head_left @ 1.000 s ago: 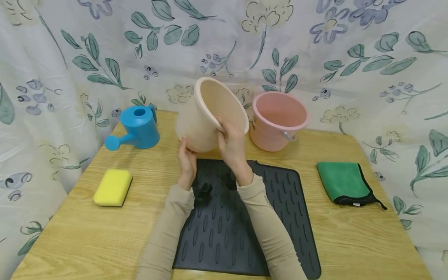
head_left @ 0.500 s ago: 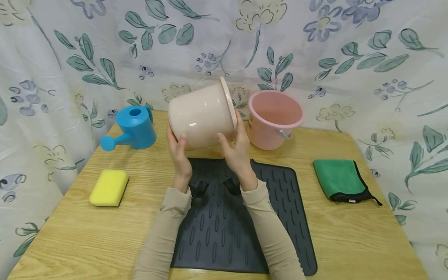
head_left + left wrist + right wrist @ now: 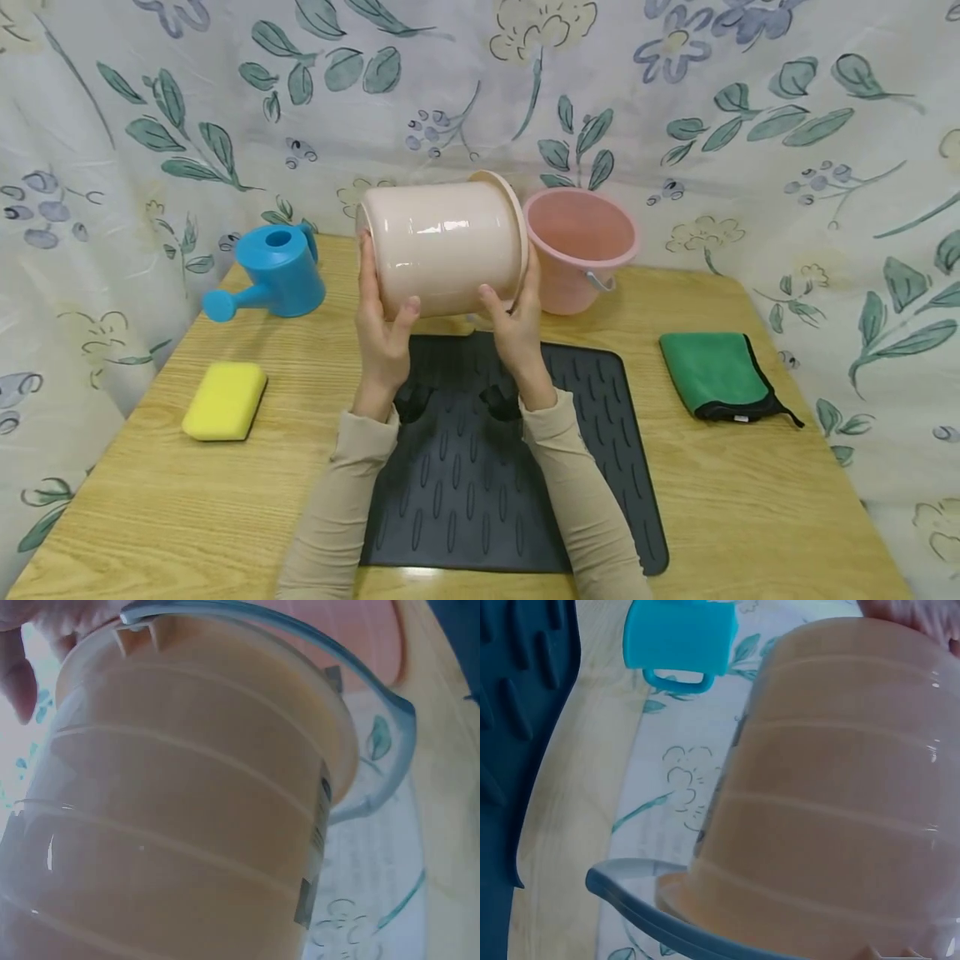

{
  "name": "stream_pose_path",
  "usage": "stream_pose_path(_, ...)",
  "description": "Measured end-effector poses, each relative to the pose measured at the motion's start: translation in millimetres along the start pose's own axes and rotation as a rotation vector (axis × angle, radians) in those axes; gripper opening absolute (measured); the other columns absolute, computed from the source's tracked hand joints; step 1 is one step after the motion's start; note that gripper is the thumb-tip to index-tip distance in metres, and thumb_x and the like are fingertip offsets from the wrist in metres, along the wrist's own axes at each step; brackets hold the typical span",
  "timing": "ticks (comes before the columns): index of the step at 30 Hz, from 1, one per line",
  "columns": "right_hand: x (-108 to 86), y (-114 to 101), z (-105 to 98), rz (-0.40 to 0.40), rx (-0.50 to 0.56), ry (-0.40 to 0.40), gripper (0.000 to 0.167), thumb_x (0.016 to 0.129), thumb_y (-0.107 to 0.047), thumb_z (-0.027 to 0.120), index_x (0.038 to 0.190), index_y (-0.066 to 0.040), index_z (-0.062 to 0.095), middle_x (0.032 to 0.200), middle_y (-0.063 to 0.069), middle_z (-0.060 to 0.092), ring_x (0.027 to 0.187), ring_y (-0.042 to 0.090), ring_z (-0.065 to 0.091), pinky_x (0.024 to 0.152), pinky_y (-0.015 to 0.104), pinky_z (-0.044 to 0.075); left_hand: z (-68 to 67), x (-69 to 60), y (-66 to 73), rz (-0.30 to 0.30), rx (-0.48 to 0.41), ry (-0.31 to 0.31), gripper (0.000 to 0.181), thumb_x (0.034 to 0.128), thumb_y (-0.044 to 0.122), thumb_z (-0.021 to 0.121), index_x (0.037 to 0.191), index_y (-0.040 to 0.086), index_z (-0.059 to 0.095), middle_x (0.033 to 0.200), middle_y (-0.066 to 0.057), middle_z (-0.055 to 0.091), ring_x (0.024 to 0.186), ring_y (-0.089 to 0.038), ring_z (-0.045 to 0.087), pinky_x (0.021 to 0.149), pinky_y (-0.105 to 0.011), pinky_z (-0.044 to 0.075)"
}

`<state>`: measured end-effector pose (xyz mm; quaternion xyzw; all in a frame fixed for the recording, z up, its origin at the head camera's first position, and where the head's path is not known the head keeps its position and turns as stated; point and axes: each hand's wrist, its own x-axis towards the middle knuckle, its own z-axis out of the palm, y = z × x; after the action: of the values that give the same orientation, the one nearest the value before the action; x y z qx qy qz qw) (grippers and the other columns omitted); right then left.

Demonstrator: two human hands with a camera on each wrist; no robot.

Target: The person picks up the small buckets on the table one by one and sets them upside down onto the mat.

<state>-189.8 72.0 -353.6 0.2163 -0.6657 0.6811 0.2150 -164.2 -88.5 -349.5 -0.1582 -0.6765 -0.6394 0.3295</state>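
A cream bucket is held up on its side above the back of the black mat, its rim toward the right. My left hand grips the base end, thumb in front and fingers reaching up around the bottom edge. At the rim end, my right hand holds the bucket, thumb against the wall and fingers behind the rim. Both wrist views show the ribbed wall and a grey-blue handle hanging loose from the rim. The inside of the bucket is hidden in the head view.
A pink bucket stands upright just right of the cream one. On the left are a blue watering can and a yellow sponge. A folded green cloth lies at the right. A floral curtain hangs behind the table.
The bucket has turned from tilted with its mouth showing to lying sideways, its base to the left. My right hand has moved from the near rim to the right end; my left hand has risen.
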Motion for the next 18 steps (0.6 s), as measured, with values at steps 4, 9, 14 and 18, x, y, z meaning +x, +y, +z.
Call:
stream_pose_path(4,-2.8,2.6,-2.4,0.000,0.056,0.027,0.076,0.092,-0.005,0.055,0.155,-0.009,0.013,0.157,0.009,0.023,0.136,0.022,0.036,0.108,0.041,0.040,1.7,-1.4,7.7,0.074,0.048,-0.034,0.091,0.0886,0.055,0.050,0.153,0.000,0.018,0.164,-0.012,0.014,0.147,-0.022,0.025,0.113,-0.054,0.033)
stream_pose_path(9,-6.7,4.7,-5.3,0.011,0.119,0.057,0.077,0.093,-0.023,0.060,0.154,-0.011,0.015,0.156,0.008,0.025,0.137,0.023,0.036,0.109,0.043,0.040,2.4,-1.7,13.2,0.194,0.162,-0.069,0.091,0.0922,0.060,0.047,0.150,-0.007,0.023,0.160,-0.021,0.019,0.151,-0.025,0.017,0.122,-0.045,0.019)
stream_pose_path(14,-14.1,6.7,-9.6,0.068,0.156,0.072,0.077,0.093,-0.027,0.058,0.154,-0.011,0.016,0.154,0.009,0.028,0.132,0.019,0.041,0.105,0.036,0.043,2.5,-3.1,16.7,0.291,0.300,-0.103,0.084,0.0942,0.059,0.045,0.149,-0.004,0.031,0.157,-0.022,0.028,0.150,-0.027,0.023,0.123,-0.043,0.019)
stream_pose_path(18,-21.2,7.4,-12.8,0.137,0.216,0.092,0.071,0.092,-0.019,0.051,0.154,-0.011,0.017,0.147,0.012,0.035,0.107,0.013,0.049,0.086,0.026,0.046,3.9,-5.0,22.3,0.382,0.410,-0.158,0.076,0.0965,0.054,0.045,0.150,0.002,0.032,0.157,-0.017,0.031,0.149,-0.026,0.025,0.123,-0.043,0.020)
